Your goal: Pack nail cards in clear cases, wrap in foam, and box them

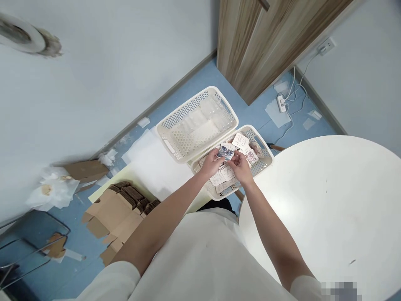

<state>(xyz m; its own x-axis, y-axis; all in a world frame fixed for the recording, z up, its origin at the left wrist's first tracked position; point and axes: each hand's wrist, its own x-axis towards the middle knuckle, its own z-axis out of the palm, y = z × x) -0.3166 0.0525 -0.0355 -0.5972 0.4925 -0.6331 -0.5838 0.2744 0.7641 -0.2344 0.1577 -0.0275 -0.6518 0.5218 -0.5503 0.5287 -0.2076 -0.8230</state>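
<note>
Two hands (pixel 210 165) (pixel 242 168) pinch one printed card (pixel 226 152) above one of two white baskets (pixel 261 165) (pixel 177 144).

The near basket (pixel 265 166) and far basket (pixel 185 144) look like smooth moulded plastic pierced with holes, and the far one's packets (pixel 213 109) are clear, shiny plastic. The held card (pixel 226 152) looks like smooth printed card stock. The flat boxes (pixel 116 209) are matt brown cardboard, the cabinet (pixel 250 46) wood-grained, the shirt (pixel 203 255) matt cloth.
</note>
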